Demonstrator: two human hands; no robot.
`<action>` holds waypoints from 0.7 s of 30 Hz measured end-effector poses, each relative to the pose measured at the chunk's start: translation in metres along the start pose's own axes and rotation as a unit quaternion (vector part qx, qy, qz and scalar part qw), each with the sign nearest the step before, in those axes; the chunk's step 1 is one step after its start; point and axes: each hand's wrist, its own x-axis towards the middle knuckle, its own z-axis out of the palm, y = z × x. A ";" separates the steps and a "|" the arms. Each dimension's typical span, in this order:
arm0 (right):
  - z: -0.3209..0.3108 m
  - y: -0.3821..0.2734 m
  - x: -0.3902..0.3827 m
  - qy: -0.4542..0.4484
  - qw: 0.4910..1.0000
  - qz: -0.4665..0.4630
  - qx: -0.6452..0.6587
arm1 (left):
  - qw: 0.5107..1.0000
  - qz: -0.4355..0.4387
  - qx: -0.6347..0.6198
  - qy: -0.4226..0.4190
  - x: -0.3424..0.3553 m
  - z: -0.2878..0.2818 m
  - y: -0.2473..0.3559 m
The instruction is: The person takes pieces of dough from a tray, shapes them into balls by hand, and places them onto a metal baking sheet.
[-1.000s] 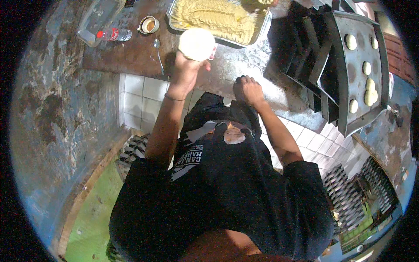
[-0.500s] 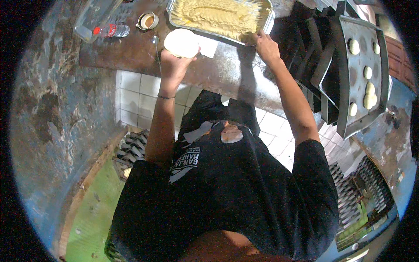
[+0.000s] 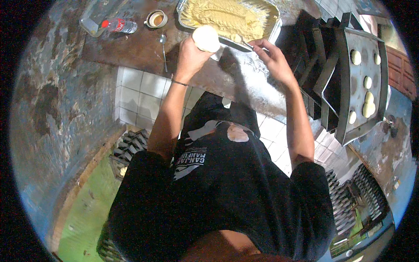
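Note:
A round, pale piece of dough [image 3: 206, 38] rests in my left hand [image 3: 189, 58], whose fingers curl round it from below. In my right hand [image 3: 275, 61] is a spoon [image 3: 246, 43], pinched by its handle between thumb and fingers. Some yellow filling seems to sit on the spoon's bowl, at the near edge of a metal tray [image 3: 279, 27]. That tray holds a broad mass of soft yellow filling [image 3: 224, 16]. The dough is just left of the spoon, apart from it.
Left on the worktop are a second spoon [image 3: 164, 51], a cup with brown liquid [image 3: 148, 21], a clear bottle with a red cap [image 3: 125, 27] and a clear plastic container [image 3: 89, 27]. To the right, stacked dark baking trays include one baking tray [image 3: 352, 78] with several dough balls.
My left hand has moved right with the dough, closer to the filling tray. My right hand has drawn back slightly to the right, and the spoon in it now shows.

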 end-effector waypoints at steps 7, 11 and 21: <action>0.058 -0.058 -0.027 0.197 0.923 -0.169 -0.284 | 0.995 0.079 -0.066 -0.013 0.005 0.021 0.031; 0.074 0.004 -0.048 0.228 0.924 -0.156 -0.264 | 0.997 0.033 -0.070 -0.022 0.007 0.016 0.033; 0.066 0.070 -0.075 0.163 0.959 0.011 -0.231 | 0.991 0.038 -0.022 -0.125 -0.008 0.005 0.045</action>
